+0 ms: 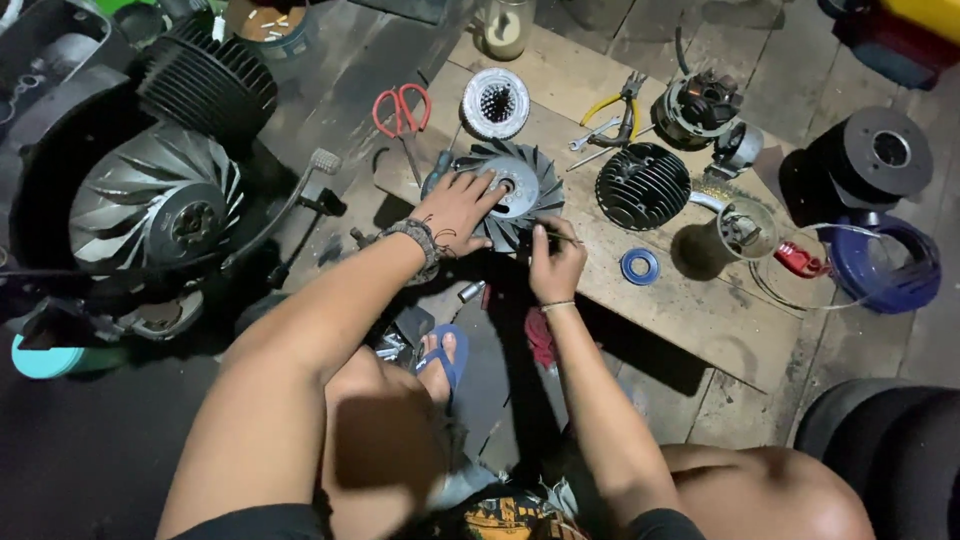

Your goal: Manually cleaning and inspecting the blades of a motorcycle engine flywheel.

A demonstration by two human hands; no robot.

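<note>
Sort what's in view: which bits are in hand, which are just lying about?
In hand:
- fan wheel, left hand pressed flat on it
- thin rod, pinched in right hand at the wheel's edge

Lying about:
- red scissors
- yellow pliers
- finned cylinder head
- blue ring
- round wire brush

Both bare forearms are reaching away from the body toward the far middle of the scene. The left hand (pixel 462 205) is lying palm-down with its fingers spreading wide and pointing far-right; a dark braided band is circling its wrist. Just to its right and slightly nearer, the right hand (pixel 556 262) is curling into a loose pinch, a thin bracelet sitting on its wrist. Bare knees are showing near.
</note>
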